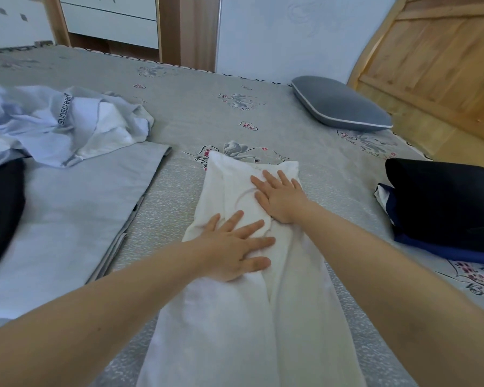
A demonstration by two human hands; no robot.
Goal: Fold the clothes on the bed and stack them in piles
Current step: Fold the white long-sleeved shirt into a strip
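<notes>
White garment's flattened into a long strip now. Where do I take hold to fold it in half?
Pinch the two far corners of the white garment, just beyond the right hand, coming from above. It lies flat and narrow, running away from you, so that short far edge should lift cleanly toward you.
</notes>
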